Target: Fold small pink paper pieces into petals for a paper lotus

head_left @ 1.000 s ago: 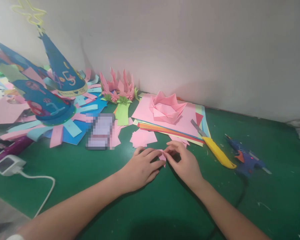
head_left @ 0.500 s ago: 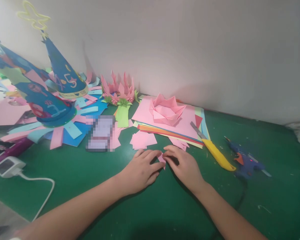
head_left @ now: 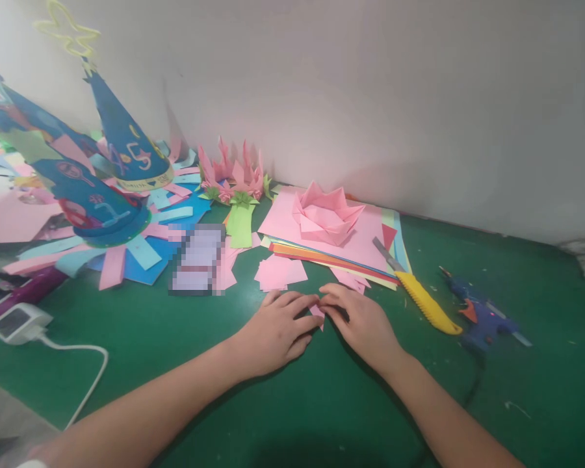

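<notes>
A small piece of pink paper (head_left: 316, 313) lies between my two hands on the green table (head_left: 292, 409). My left hand (head_left: 280, 331) rests over its left side, the fingertips pressing on it. With thumb and forefinger, my right hand (head_left: 355, 318) pinches the paper's upper right edge. Much of the piece is hidden under the fingers. Just beyond my hands sit a small pile of pink paper pieces (head_left: 280, 273) and a few more pink scraps (head_left: 351, 279). Behind them a folded pink paper flower (head_left: 325, 218) stands on a stack of coloured sheets (head_left: 277, 221).
To the right lie a yellow box cutter (head_left: 431, 309), blade out, and a blue glue gun (head_left: 487, 318). A phone (head_left: 195, 260), a pink paper crown (head_left: 231, 175) and blue cone hats (head_left: 121, 130) occupy the left. A white cable (head_left: 97, 351) trails from a charger (head_left: 22, 322).
The view shifts very slightly. Both hands keep their places on the pink paper, with barely any finger movement.
</notes>
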### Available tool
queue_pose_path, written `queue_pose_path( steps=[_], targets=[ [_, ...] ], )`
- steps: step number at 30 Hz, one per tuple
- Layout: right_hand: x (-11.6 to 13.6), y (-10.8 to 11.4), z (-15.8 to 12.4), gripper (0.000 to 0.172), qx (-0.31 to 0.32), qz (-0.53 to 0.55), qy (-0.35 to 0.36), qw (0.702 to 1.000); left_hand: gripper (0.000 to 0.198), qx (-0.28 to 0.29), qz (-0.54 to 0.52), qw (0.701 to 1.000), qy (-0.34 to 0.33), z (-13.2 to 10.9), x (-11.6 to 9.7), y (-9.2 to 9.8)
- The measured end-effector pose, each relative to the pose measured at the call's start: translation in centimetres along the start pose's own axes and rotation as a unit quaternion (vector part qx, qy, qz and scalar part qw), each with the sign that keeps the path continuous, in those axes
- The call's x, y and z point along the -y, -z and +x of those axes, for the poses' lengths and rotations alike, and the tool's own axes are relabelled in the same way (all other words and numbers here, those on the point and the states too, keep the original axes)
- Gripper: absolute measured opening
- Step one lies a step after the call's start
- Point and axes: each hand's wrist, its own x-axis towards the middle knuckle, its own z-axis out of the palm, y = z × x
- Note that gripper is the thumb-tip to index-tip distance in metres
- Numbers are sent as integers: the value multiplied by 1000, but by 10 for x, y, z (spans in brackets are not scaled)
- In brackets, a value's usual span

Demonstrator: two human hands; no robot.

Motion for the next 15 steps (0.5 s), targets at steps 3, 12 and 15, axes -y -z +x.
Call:
queue_pose_path(
  steps=[3, 12, 15],
  targets=[
    [-1, 2, 1, 18, 28, -18, 14, 999, 25, 1, -1, 1000, -1, 1, 0, 1],
    [2, 9, 1, 20, 86, -74, 104, 988, 22, -1, 1, 1000, -4, 2, 2, 1],
    [4, 7, 1, 20, 70, -66, 110, 989, 22, -3, 0, 1000, -6, 2, 2, 1]
  ],
)
